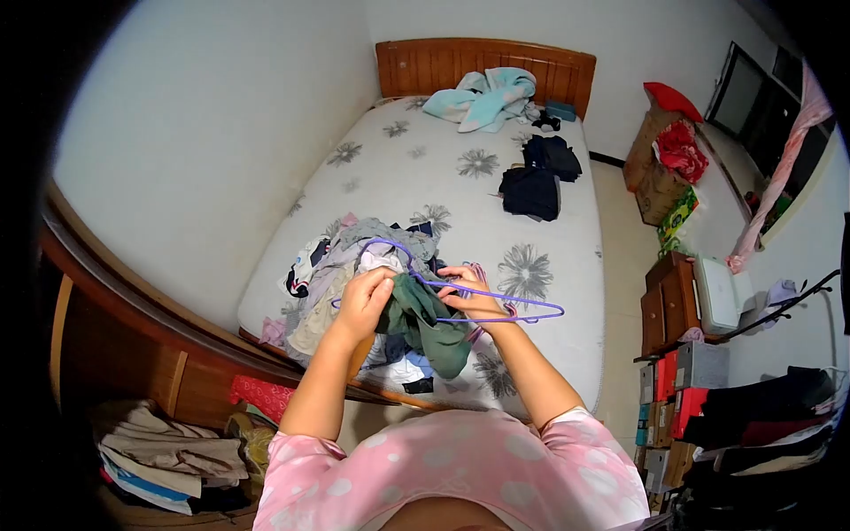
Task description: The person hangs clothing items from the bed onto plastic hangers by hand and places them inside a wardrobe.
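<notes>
Over the near end of the bed, my left hand is closed, its fingers pinching the edge of a dark green garment. A purple hanger crosses in front of me, its hook up and left, one end reaching past my right wrist. My right hand curls round the hanger beside the green cloth. Part of the hanger is hidden by the cloth and my left hand. Beneath lies a heap of mixed clothes, grey, beige and white. Pinkish hangers show partly behind my right hand.
Folded dark clothes lie on the bed's right side, and a light blue blanket near the headboard. Boxes and a rack with dark clothes stand at right. A wooden shelf with folded clothes is at lower left.
</notes>
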Demonstrator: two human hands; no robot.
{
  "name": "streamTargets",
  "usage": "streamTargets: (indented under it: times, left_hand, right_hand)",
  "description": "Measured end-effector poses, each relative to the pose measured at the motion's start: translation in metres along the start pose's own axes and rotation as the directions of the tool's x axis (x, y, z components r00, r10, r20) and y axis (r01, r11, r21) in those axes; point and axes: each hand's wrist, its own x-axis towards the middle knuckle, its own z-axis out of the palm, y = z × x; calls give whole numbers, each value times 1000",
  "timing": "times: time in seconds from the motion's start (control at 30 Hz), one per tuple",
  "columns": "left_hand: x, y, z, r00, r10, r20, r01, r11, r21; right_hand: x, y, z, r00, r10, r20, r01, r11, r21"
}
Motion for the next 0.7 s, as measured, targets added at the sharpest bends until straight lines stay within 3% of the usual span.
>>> streamTargets:
  times: [0.03, 0.13, 0.17, 0.27, 0.4, 0.53, 0.57, 0.7]
  left_hand:
    - [-2, 0, -2, 1000, 11, 1, -11, 1000, -5]
    - [-12, -1, -5, 996, -30, -79, 26, 999, -45]
    - [-16, -2, -6, 991, -57, -117, 49, 997, -65]
    - [-23, -6, -17, 972, -167, -165, 148, 981, -124]
    - [-27, -17, -22, 946, -255, -198, 208, 951, -229]
    - [-23, -17, -17, 960, -134, -244, 74, 968, -239]
    - [-23, -12, -19, 961, -187, -206, 131, 957, -258]
    - [-15, 0, -20, 970, -182, -163, 124, 941, -314]
  right_hand:
    - [0, 1, 2, 999, -52, 1, 51, 977, -208]
    - [-7, 7, 12, 996, -65, -67, 24, 872, -489]
    - [-15, 6, 13, 974, -174, -147, 74, 851, -520]
    - [-30, -13, 9, 948, -119, -295, -58, 847, -528]
    - [-43, -41, -22, 964, -40, -262, -46, 949, -313]
    - [-51, -62, -52, 927, 345, -144, -351, 936, -17]
    - [-53, -63, -61, 885, 461, -68, -457, 887, 59]
    - [-57, -83, -66, 897, 440, -36, -423, 880, 217]
